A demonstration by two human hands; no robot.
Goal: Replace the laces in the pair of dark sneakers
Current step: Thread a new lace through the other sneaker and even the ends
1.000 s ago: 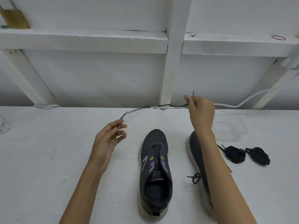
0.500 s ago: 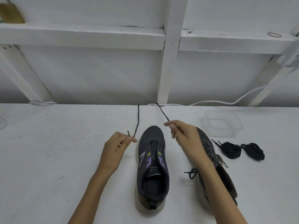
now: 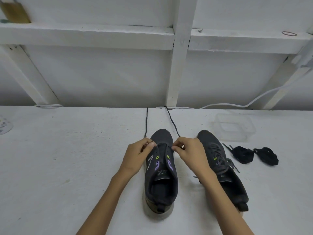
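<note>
An unlaced dark sneaker (image 3: 160, 173) with purple and green marks stands toe away from me in the middle of the white table. A thin dark lace (image 3: 146, 122) runs from both hands back to the table's far edge. My left hand (image 3: 140, 155) pinches one end of the lace at the sneaker's front left eyelets. My right hand (image 3: 188, 151) pinches the other end at the front right eyelets. The second dark sneaker (image 3: 220, 167), still laced, lies to the right, partly behind my right forearm.
Two bundled black laces (image 3: 243, 154) (image 3: 266, 156) lie right of the laced sneaker. A clear plastic container (image 3: 234, 127) sits behind them. A white cable (image 3: 237, 104) runs along the table's back edge under a white shelf frame.
Both hands came down and inward from a wide, raised spread. They now hold the lace ends at the front eyelets of the middle sneaker, with the lace trailing away over the table.
</note>
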